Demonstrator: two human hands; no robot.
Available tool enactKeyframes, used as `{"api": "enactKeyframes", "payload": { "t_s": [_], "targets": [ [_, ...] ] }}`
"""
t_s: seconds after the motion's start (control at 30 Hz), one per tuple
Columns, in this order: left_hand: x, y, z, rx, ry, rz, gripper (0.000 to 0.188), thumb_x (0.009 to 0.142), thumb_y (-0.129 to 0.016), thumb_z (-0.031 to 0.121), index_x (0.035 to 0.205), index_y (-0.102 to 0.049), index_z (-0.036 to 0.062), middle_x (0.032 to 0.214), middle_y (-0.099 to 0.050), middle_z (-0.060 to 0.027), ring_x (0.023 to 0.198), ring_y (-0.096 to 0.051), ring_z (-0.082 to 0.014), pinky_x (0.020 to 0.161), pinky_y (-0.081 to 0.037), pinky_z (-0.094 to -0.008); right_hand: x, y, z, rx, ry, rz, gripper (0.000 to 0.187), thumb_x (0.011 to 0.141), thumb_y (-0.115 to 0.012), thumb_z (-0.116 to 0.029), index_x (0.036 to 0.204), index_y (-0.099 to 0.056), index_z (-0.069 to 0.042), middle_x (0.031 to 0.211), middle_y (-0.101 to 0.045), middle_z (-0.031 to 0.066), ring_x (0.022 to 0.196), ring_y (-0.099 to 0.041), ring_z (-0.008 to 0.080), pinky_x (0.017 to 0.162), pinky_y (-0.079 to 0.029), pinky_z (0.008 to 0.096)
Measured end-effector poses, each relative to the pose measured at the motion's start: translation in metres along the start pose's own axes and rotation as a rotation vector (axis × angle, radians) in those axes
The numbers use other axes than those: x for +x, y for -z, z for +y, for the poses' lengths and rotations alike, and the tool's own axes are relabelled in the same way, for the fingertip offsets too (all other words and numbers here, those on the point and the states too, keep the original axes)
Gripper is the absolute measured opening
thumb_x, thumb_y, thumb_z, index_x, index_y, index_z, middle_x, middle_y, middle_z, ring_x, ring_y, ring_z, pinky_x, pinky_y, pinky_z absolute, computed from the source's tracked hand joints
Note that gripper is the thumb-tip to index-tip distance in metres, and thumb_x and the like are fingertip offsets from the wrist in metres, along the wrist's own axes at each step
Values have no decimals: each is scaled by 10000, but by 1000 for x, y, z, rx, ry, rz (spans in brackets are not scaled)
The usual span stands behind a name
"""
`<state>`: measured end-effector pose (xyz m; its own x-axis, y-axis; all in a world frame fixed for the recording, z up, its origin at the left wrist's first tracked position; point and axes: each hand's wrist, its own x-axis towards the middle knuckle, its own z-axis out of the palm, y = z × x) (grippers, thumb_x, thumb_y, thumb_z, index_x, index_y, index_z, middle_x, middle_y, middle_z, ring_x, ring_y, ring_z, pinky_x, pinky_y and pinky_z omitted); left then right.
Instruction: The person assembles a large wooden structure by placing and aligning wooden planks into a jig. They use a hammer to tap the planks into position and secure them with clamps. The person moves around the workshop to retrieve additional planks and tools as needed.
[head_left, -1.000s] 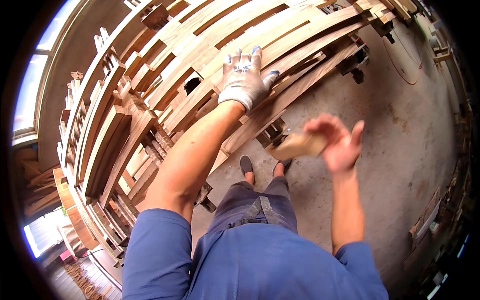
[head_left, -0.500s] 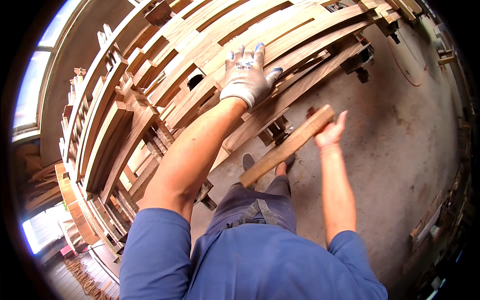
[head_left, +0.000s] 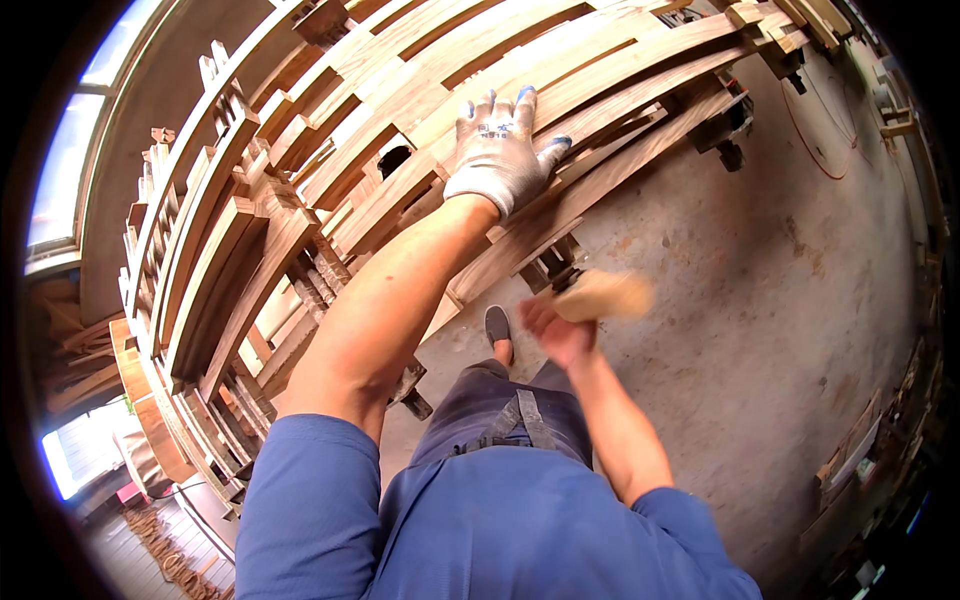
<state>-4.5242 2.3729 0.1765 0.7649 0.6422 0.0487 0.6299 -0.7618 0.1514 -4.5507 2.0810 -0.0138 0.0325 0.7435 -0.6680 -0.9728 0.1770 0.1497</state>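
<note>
My left hand (head_left: pixel 498 160), in a whitish glove with blue fingertips, lies flat with fingers spread on a pale wooden slat (head_left: pixel 590 85). That slat is one of many in a stacked frame of boards. Low in front of me, my bare right hand (head_left: pixel 562 332) is closed, as far as the motion blur shows, on a wooden block (head_left: pixel 608 294). The block is smeared and points to the right. A dark metal clamp (head_left: pixel 550 265) under the frame's near edge is close to the block. Whether block and clamp touch, I cannot tell.
More clamps, such as a dark one (head_left: pixel 728 135), jut from the frame's right edge. Upright wood pieces (head_left: pixel 185 270) crowd the left, below a window (head_left: pixel 65 190). Concrete floor (head_left: pixel 730 300) extends to the right, with a thin hose (head_left: pixel 820 170) on it.
My right hand has swung left with the wooden block, from the right side to near the clamp. The block's long end no longer points down toward my legs. My left hand has stayed put.
</note>
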Motion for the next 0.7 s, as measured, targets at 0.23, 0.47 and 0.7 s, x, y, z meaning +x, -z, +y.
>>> {"api": "enactKeyframes", "payload": {
  "t_s": [0.23, 0.47, 0.7],
  "targets": [
    [4, -2, 7, -32, -2, -27, 876, 1075, -474, 655, 1691, -344, 47, 1685, -424, -259, 1630, -272, -411, 1335, -111, -553, -69, -158, -155, -430, 678, -81, 1018, 908, -526, -919, 1260, -688, 23, 1250, -743, 228, 1197, -695, 368, 1124, -511, 510],
    [5, 8, 3, -149, 1, -49, 899, 1078, -463, 641, 1708, -279, 25, 1707, -362, -299, 1638, -236, -442, 1341, -93, -563, -121, -104, 22, -327, -21, -519, 1291, 863, -291, -1020, 1452, -624, 80, 1429, -666, 314, 1365, -617, 465, 1200, -432, 605],
    [6, 28, 14, -70, -15, -135, 894, 1074, -488, 650, 1711, -279, 60, 1693, -408, -238, 1629, -263, -413, 1339, -119, -564, 23, 53, -39, 92, -1, -536, 1318, 769, -462, -1054, 1493, -562, 44, 1395, -664, 280, 1345, -578, 472, 1236, -368, 591]
  ]
}}
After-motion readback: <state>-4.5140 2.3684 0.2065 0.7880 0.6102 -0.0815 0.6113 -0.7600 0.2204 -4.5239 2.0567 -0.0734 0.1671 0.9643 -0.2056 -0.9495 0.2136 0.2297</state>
